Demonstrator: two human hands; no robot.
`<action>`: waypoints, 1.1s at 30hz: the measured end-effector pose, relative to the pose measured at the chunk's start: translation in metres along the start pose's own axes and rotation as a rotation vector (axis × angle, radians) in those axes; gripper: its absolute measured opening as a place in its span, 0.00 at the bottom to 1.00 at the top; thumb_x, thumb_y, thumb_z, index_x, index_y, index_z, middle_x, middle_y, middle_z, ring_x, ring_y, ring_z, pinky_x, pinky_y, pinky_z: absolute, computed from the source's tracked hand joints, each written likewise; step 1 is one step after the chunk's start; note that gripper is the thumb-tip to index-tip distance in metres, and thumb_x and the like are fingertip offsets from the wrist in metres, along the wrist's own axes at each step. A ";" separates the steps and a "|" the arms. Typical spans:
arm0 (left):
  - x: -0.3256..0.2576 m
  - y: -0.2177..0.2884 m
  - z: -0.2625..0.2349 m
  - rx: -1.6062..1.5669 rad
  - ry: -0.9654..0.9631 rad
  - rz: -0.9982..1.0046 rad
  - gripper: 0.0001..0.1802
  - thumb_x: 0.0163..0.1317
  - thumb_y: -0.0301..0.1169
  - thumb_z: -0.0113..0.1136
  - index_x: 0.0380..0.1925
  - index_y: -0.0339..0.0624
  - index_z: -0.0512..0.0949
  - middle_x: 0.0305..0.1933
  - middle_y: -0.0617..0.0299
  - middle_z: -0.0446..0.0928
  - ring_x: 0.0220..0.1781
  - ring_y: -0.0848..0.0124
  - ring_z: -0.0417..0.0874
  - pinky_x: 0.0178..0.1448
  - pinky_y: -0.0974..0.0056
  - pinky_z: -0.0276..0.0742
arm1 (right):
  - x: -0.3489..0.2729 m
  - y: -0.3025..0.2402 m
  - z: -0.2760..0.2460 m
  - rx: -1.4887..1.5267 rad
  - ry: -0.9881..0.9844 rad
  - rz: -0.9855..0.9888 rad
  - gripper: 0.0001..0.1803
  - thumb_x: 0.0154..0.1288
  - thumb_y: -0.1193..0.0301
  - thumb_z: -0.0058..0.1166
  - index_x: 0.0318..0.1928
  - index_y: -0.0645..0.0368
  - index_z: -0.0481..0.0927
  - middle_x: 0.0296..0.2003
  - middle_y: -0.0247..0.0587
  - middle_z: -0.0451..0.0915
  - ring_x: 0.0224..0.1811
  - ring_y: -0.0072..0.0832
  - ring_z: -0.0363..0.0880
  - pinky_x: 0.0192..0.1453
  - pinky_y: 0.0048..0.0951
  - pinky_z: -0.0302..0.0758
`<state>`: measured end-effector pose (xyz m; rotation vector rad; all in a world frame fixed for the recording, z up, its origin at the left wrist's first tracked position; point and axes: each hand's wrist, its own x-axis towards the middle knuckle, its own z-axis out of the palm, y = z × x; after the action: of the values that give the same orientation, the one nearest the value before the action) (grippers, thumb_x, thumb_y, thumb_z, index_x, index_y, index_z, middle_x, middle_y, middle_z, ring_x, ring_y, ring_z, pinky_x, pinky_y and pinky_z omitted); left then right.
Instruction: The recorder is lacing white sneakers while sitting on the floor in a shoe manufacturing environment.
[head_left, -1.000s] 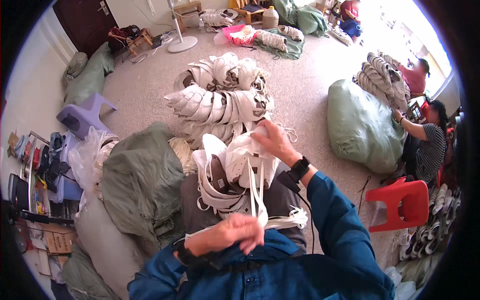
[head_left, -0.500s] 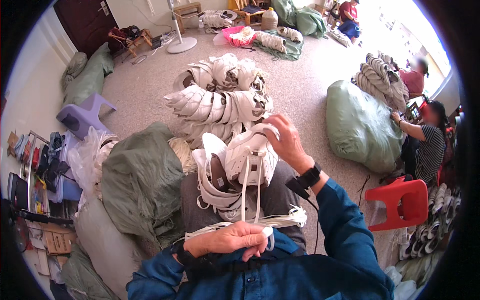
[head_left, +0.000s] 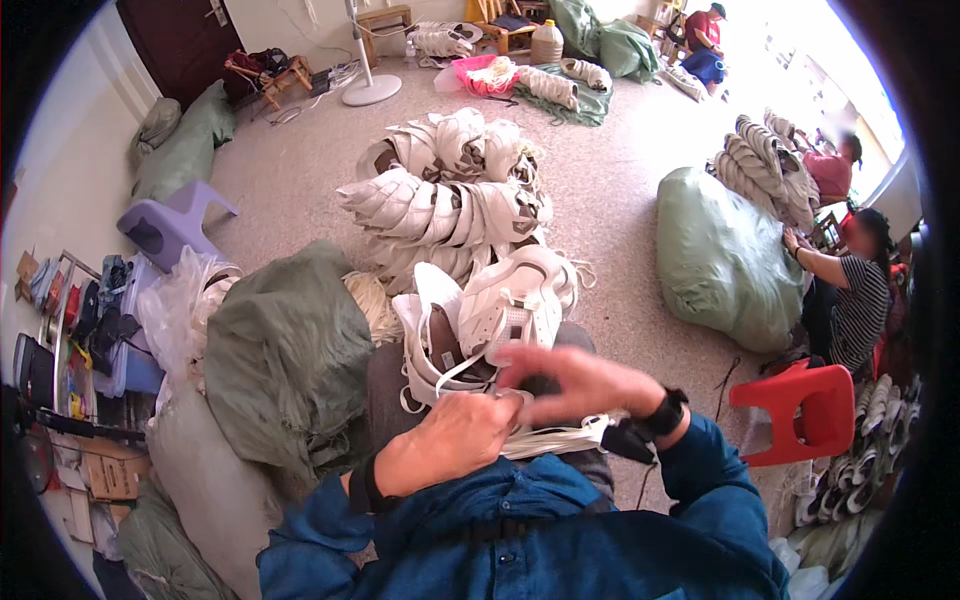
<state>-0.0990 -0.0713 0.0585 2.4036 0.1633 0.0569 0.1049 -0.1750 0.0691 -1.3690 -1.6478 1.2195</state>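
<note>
A white shoe upper (head_left: 515,295) with a lace through it rests on my lap, beside a nested stack of white and brown uppers (head_left: 432,335). My left hand (head_left: 450,440) is closed just below them, its fingertips pinched. What it pinches is hidden by my right hand (head_left: 580,385), which reaches across from the right, blurred by motion, so its grip is unclear. A white lace (head_left: 462,372) runs down from the upper toward both hands. Under them, a bundle of white laces (head_left: 560,437) lies across my thighs.
Curved rows of nested uppers (head_left: 450,205) stand on the floor ahead. A dark green sack (head_left: 290,330) sits at my left, a purple stool (head_left: 180,225) beyond. To the right are a large green sack (head_left: 725,260), a red stool (head_left: 795,405) and a seated person (head_left: 850,290).
My right hand has left the top of the shoe upper and come down to my left hand. My left hand has risen slightly and turned. The upper now leans further right.
</note>
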 end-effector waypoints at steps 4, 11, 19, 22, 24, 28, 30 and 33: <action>0.020 0.000 0.014 -0.058 -0.015 0.045 0.12 0.74 0.36 0.50 0.39 0.38 0.74 0.29 0.43 0.78 0.35 0.41 0.81 0.37 0.45 0.74 | -0.041 0.016 0.019 0.078 -0.068 0.249 0.14 0.75 0.66 0.52 0.51 0.64 0.79 0.26 0.37 0.76 0.29 0.26 0.75 0.38 0.32 0.75; 0.046 -0.028 0.046 -0.242 0.208 0.300 0.15 0.76 0.34 0.48 0.32 0.35 0.73 0.28 0.51 0.75 0.32 0.52 0.78 0.38 0.55 0.73 | -0.108 0.042 -0.042 0.351 0.374 0.159 0.12 0.75 0.73 0.46 0.51 0.64 0.80 0.32 0.32 0.80 0.35 0.19 0.77 0.42 0.24 0.75; 0.035 0.013 0.018 -0.721 0.045 -0.006 0.17 0.79 0.37 0.46 0.35 0.34 0.75 0.31 0.59 0.78 0.36 0.71 0.80 0.43 0.65 0.75 | 0.026 0.106 -0.067 -0.122 0.894 0.090 0.29 0.66 0.55 0.63 0.56 0.65 0.77 0.48 0.46 0.82 0.51 0.34 0.81 0.56 0.35 0.77; 0.019 0.013 0.021 -0.832 0.102 0.017 0.18 0.79 0.39 0.46 0.41 0.33 0.77 0.31 0.63 0.78 0.32 0.74 0.78 0.38 0.67 0.75 | 0.076 0.097 -0.057 -0.388 0.818 0.175 0.29 0.64 0.50 0.63 0.51 0.64 0.77 0.41 0.56 0.83 0.43 0.48 0.84 0.48 0.44 0.79; 0.003 0.014 0.014 -1.087 -0.117 -0.204 0.19 0.79 0.40 0.48 0.43 0.33 0.78 0.30 0.65 0.76 0.29 0.79 0.75 0.35 0.72 0.70 | 0.088 0.110 -0.052 -0.407 0.811 0.148 0.29 0.63 0.50 0.64 0.50 0.64 0.77 0.39 0.57 0.83 0.42 0.51 0.84 0.47 0.46 0.79; -0.021 0.014 0.016 -1.182 -0.255 -0.260 0.19 0.79 0.41 0.48 0.44 0.35 0.78 0.29 0.69 0.73 0.26 0.83 0.67 0.30 0.76 0.62 | 0.088 0.117 -0.055 -0.407 0.807 0.129 0.28 0.63 0.51 0.64 0.48 0.64 0.77 0.38 0.59 0.83 0.42 0.54 0.83 0.47 0.47 0.78; -0.030 0.019 0.012 -1.241 -0.337 -0.303 0.18 0.79 0.40 0.48 0.44 0.35 0.78 0.30 0.71 0.72 0.26 0.84 0.64 0.30 0.76 0.60 | 0.087 0.118 -0.058 -0.397 0.793 0.137 0.27 0.63 0.51 0.64 0.48 0.64 0.77 0.38 0.59 0.83 0.43 0.54 0.83 0.47 0.47 0.78; -0.038 0.020 0.007 -1.266 -0.392 -0.297 0.18 0.78 0.40 0.49 0.47 0.35 0.78 0.31 0.73 0.72 0.27 0.85 0.64 0.30 0.77 0.58 | 0.089 0.119 -0.056 -0.430 0.807 0.132 0.27 0.62 0.51 0.64 0.46 0.63 0.78 0.37 0.59 0.83 0.42 0.52 0.84 0.47 0.46 0.78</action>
<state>-0.1346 -0.0954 0.0670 1.0798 0.2107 -0.3462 0.1769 -0.0729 -0.0294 -1.9181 -1.2593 0.2624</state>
